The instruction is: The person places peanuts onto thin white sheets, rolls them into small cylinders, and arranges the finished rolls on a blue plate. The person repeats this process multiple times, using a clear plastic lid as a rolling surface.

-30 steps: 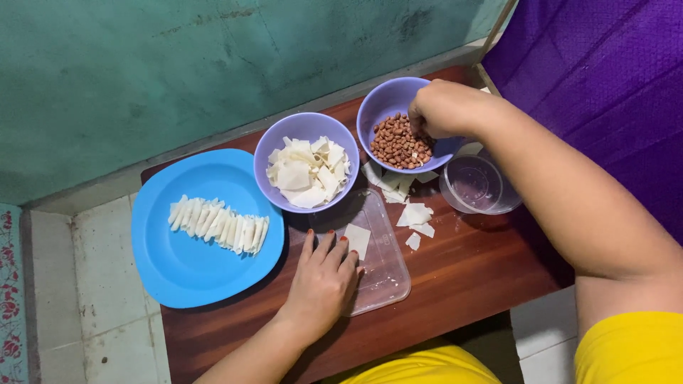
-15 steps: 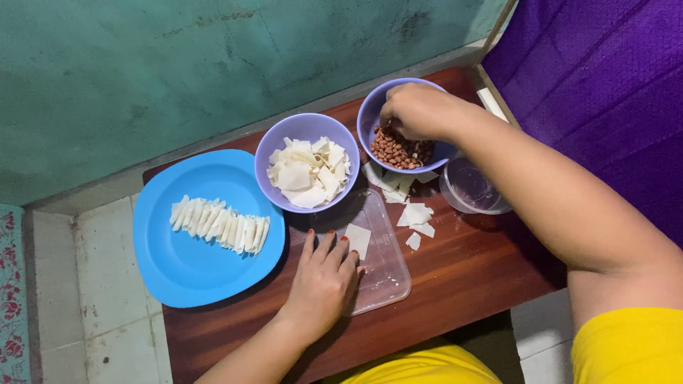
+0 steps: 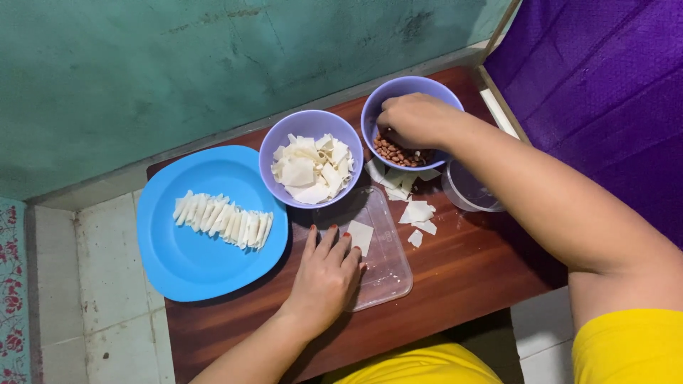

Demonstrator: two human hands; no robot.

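Observation:
My right hand [image 3: 416, 119] reaches into a purple bowl [image 3: 377, 110] of brown peanuts [image 3: 395, 153], fingers curled down among them. My left hand [image 3: 325, 274] lies flat, fingers apart, on a clear plastic board [image 3: 388, 263] beside a small white square wrapper [image 3: 360, 236]. A second purple bowl [image 3: 281, 146] holds a heap of white wrapper squares [image 3: 311, 169]. To the left, a blue plate [image 3: 185, 263] carries a row of rolled white pieces [image 3: 223, 219].
All of it sits on a small dark wooden table [image 3: 469, 263]. Loose wrapper scraps [image 3: 417, 213] lie between the board and a clear plastic cup [image 3: 466, 192]. A green wall is behind, purple fabric at right, tiled floor at left.
My right hand has moved left and down from the bowl's rim into the peanuts. My left hand stays flat on the board.

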